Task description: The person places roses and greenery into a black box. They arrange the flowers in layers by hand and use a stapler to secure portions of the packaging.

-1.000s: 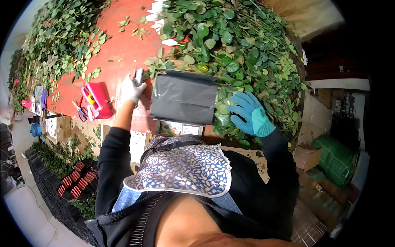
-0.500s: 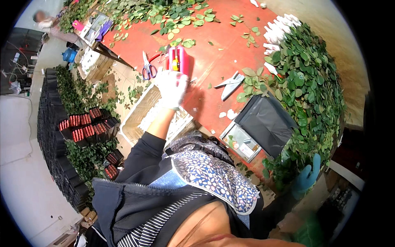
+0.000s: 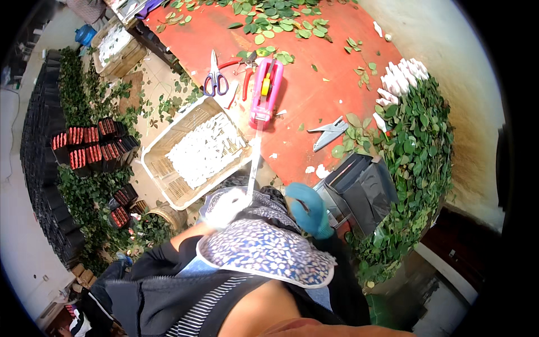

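Red table at 12 o'clock. One pink tape dispenser on it, tape strip running down to my left hand, white glove pinched on its end. Right hand, blue glove, half curled beside one black sleeve; contact unclear. One scissors, one grey clipper.
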The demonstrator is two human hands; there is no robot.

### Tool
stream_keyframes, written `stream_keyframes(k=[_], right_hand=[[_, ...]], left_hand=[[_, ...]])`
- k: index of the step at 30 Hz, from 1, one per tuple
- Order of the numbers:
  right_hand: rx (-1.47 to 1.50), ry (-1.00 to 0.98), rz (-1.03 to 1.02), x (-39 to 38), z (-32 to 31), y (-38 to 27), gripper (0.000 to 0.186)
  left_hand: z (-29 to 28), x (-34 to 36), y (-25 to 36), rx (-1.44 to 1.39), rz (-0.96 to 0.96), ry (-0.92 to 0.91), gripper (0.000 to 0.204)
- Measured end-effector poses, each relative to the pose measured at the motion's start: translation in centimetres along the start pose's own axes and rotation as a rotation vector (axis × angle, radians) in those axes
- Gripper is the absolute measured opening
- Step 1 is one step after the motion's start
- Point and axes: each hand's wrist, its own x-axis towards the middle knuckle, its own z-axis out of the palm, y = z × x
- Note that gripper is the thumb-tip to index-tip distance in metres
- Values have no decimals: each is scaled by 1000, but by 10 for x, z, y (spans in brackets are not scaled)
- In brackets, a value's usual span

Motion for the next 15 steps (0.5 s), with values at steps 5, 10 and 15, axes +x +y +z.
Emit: stream_keyframes(k=[5,10,15], right_hand=[[214,-92,365,83,42,51,29],[849,2,556,156,73,43,30],[889,22,732,176,104,101,31]], left_hand=[[5,-5,-50,-432,-106,-111,16],[5,3,-67,-572,-94,-106,11],[-7,19,-90,-573,-227,-72,11]])
